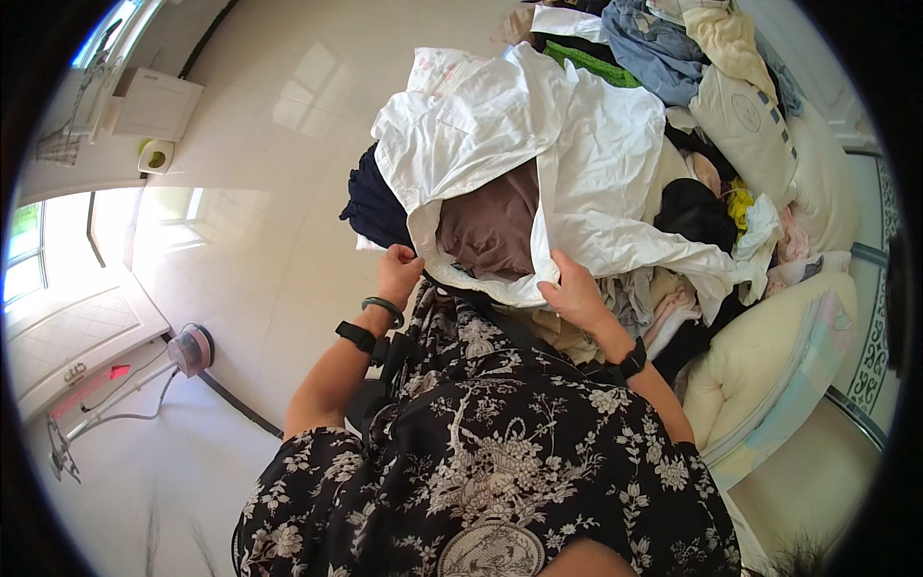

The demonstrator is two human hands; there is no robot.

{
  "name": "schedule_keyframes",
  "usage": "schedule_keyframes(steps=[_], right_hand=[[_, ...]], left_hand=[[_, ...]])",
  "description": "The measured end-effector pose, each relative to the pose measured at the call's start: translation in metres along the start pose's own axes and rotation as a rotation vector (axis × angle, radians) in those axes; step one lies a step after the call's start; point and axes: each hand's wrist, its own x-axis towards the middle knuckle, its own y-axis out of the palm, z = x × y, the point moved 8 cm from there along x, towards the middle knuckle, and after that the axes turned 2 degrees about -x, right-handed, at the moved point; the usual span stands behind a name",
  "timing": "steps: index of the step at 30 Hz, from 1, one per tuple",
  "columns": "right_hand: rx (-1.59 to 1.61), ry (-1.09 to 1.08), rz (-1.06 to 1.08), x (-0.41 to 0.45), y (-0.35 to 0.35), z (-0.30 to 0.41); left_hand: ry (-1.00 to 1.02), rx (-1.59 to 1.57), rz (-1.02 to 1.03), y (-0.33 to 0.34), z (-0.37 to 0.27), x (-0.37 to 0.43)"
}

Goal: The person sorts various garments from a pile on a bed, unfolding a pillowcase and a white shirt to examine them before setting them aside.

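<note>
A crumpled white shirt (483, 122) lies spread over a heap of clothes in front of me, one sleeve (656, 249) stretching to the right. Through its gap a mauve-brown cloth (494, 223) shows. My right hand (577, 292) pinches the lower end of a white fabric band at the shirt's near edge, thumb on top. At the near left edge, the fingers of my left hand (401, 272) are closed on the shirt's rim; the fingertips are partly hidden. Just beyond that hand is a dark navy garment (375, 198).
Piled clothes, including a blue-grey garment (652, 50) and a black one (694, 215), continue to the right. A folded cream quilt (750, 368) lies near my right arm. Glossy tiles (288, 216) extend left, where a stick vacuum cleaner (191, 351) rests by a white cabinet (94, 332).
</note>
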Motion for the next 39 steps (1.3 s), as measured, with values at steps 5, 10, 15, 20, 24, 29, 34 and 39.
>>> schedule_keyframes(steps=[5, 10, 15, 20, 24, 29, 34, 39], right_hand=[[-0.036, -0.040, -0.015, 0.005, -0.001, 0.000], [-0.060, -0.044, 0.015, 0.006, 0.002, 0.004], [-0.046, -0.023, 0.012, 0.002, 0.000, 0.001], [-0.059, -0.040, -0.057, 0.000, -0.002, -0.019], [-0.075, 0.041, -0.063, 0.000, -0.005, -0.009], [-0.529, -0.612, -0.349, 0.004, -0.017, 0.081], [-0.382, -0.773, 0.037, 0.026, 0.037, 0.103], [-0.492, -0.416, 0.391, 0.043, 0.072, 0.064]], left_hand=[[0.443, 0.270, 0.026, 0.041, -0.072, -0.019], [0.596, 0.527, -0.165, 0.059, -0.079, -0.008], [0.456, 0.413, -0.074, 0.050, -0.066, 0.027], [0.268, -0.074, 0.053, 0.019, -0.068, 0.026], [0.219, -0.211, 0.069, 0.015, -0.104, -0.009], [0.227, -0.258, 0.048, 0.018, -0.125, -0.029], [0.261, -0.253, 0.100, 0.021, -0.142, -0.037], [0.292, -0.229, 0.084, 0.016, -0.149, -0.039]])
